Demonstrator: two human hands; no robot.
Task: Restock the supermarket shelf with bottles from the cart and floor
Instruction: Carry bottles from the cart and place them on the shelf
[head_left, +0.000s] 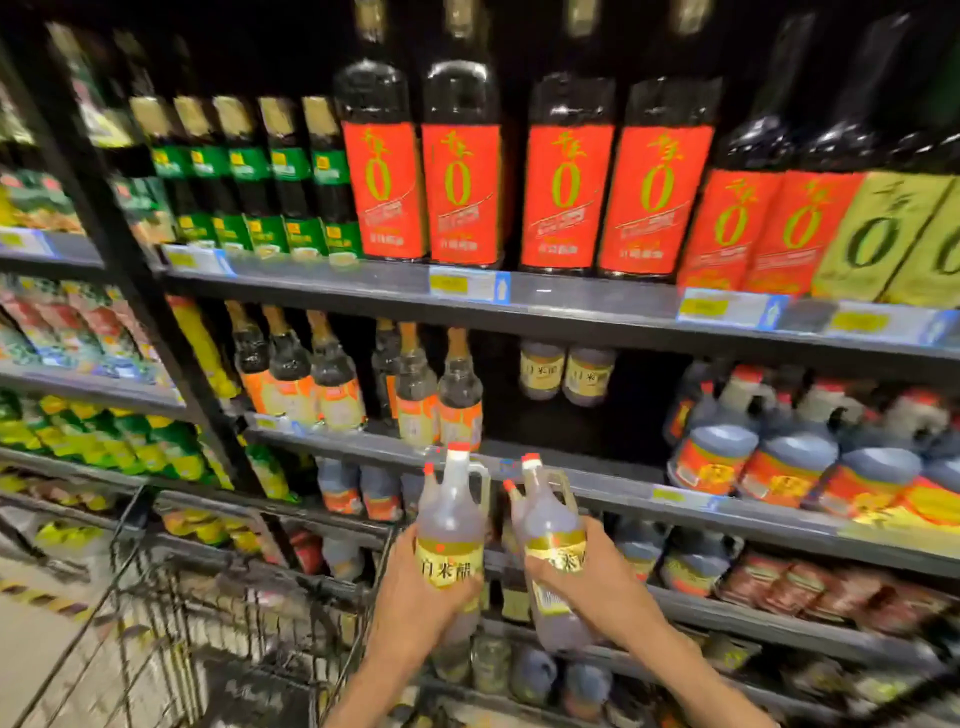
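My left hand (415, 592) grips a pale vinegar jug (453, 519) with a red cap, a handle and a yellow label. My right hand (587, 577) grips a second jug of the same kind (550, 525), tilted slightly left. Both jugs are held upright in front of the middle shelf (597, 486), just below a dark gap (566, 426) in its row. Two matching yellow-label bottles (566, 371) stand at the back of that gap. The wire cart (171, 613) is at the lower left.
Tall red-label dark bottles (462, 187) fill the upper shelf. Small orange-label bottles (415, 400) stand left of the gap and dark jugs with red labels (779, 462) stand right of it. Lower shelves hold more bottles and packets (810, 577). Snack bags (104, 441) fill the left bay.
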